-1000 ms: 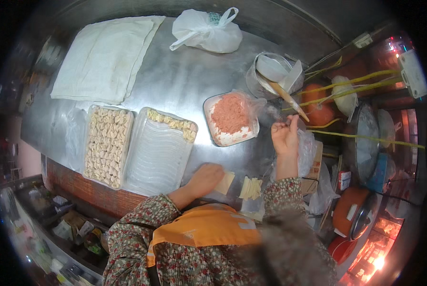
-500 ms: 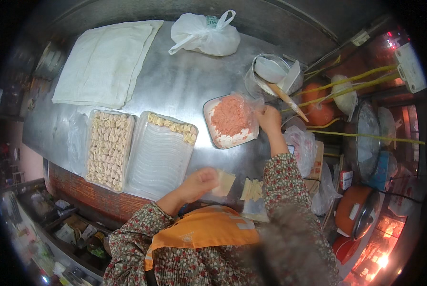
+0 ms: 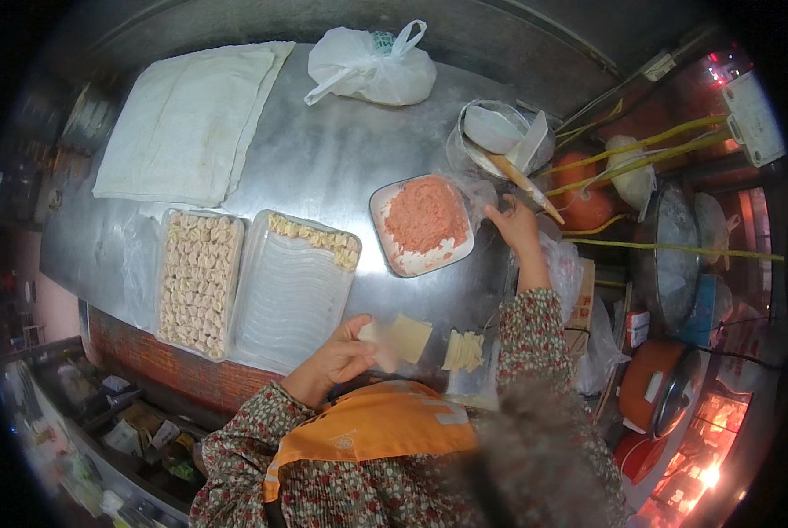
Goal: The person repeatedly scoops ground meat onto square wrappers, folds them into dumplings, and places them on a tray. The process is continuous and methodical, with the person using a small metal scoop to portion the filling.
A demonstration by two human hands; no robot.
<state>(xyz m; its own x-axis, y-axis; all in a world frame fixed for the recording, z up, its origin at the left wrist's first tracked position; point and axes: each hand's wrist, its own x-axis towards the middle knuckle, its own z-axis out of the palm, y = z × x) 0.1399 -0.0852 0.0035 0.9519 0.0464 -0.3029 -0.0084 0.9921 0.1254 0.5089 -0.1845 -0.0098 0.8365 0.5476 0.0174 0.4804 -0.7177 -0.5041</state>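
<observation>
My left hand (image 3: 341,354) is at the table's near edge, thumb and fingers pinching a pale wonton wrapper (image 3: 378,343) that is blurred by motion. A square stack of wrappers (image 3: 409,338) lies just right of it, and a bundle of cut wrapper strips (image 3: 463,351) lies further right. My right hand (image 3: 515,229) is beside the bowl (image 3: 390,255) of pink minced meat (image 3: 426,214). Its fingertips meet the clear plastic film (image 3: 475,195) at the bowl's right rim and seem to grip it.
One clear tray (image 3: 229,348) is filled with wontons; another tray (image 3: 293,282) has a few rows along its far end. A white cloth (image 3: 192,123) and a tied plastic bag (image 3: 372,66) lie at the back. A wooden-handled tool (image 3: 526,187) rests at the container (image 3: 458,145). Fire glows (image 3: 702,475) lower right.
My right hand has shifted right, away from the bowl, and the film reaches further that way. My left hand has moved left off the wrapper stack with a wrapper.
</observation>
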